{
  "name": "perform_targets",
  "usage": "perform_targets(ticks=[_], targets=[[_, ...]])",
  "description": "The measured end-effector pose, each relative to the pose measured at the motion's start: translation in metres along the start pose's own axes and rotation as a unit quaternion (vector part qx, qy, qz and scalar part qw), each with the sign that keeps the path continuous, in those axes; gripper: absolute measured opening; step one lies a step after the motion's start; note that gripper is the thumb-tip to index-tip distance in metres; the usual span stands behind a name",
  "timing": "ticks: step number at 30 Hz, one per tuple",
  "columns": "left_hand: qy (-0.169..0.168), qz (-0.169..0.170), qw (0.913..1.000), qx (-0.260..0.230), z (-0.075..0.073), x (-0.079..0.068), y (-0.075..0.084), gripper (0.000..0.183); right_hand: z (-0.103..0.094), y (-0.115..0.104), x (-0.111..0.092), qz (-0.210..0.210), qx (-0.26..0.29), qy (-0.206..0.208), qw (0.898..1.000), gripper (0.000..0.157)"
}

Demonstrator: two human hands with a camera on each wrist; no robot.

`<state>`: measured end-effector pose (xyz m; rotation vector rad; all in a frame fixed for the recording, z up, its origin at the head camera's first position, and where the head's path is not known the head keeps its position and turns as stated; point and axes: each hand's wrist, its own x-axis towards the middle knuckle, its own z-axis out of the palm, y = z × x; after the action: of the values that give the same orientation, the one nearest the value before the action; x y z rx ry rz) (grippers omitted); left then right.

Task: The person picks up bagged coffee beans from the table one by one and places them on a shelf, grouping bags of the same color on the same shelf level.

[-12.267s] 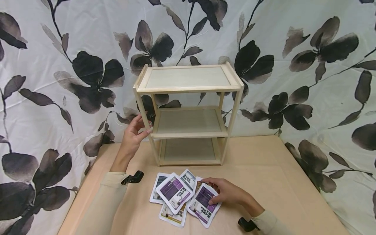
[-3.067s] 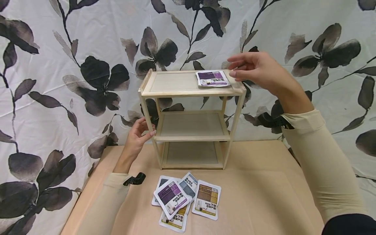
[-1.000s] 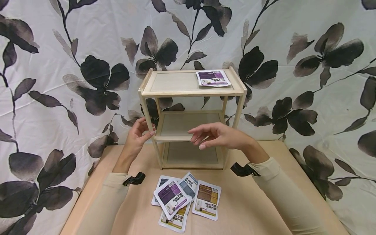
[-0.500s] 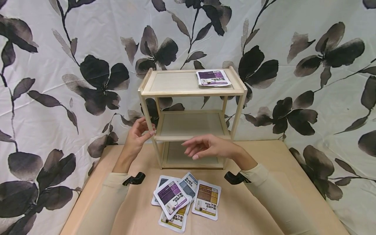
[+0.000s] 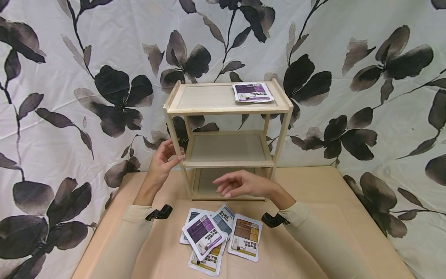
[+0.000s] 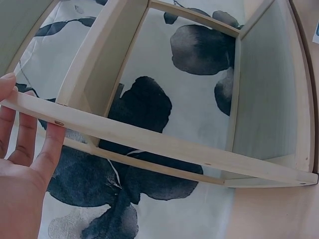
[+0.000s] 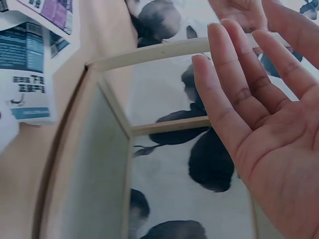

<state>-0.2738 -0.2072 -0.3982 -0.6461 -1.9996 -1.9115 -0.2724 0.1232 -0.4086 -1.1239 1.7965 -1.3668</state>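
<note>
A small three-tier wooden shelf (image 5: 228, 164) stands on the table. My left hand (image 5: 158, 164) grips its left front post, thumb in front and fingers behind; the left wrist view shows the post (image 6: 149, 140) between them. On the right of the top tier lies a purple-and-white flat packet (image 5: 253, 93). My right hand (image 5: 245, 184), holding nothing, hovers before the bottom tier with loosely bent fingers. Below it on the table lie a purple packet (image 5: 204, 235), a blue one (image 5: 225, 219), a brown one (image 5: 245, 237) and a yellow one (image 5: 208, 264), overlapping in part.
A peach-coloured cloth covers the table (image 5: 313, 217). Behind the shelf hangs a white curtain (image 5: 223, 42) with dark flowers. Dark wrist cameras (image 5: 275, 220) sit at both sleeve cuffs.
Earlier my right hand took a purple packet from the pile; it now lies on the top tier. Since then that hand has come down and left toward the pile. My left hand stays put.
</note>
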Motion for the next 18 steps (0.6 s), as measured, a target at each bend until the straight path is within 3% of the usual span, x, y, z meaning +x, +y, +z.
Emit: perform_targets(ticks=[18], targets=[[0.0, 0.0, 1.0, 0.005, -0.001, -0.001, -0.004, 0.053, 0.022, 0.044, 0.004, 0.025, 0.021, 0.009, 0.999, 0.05]])
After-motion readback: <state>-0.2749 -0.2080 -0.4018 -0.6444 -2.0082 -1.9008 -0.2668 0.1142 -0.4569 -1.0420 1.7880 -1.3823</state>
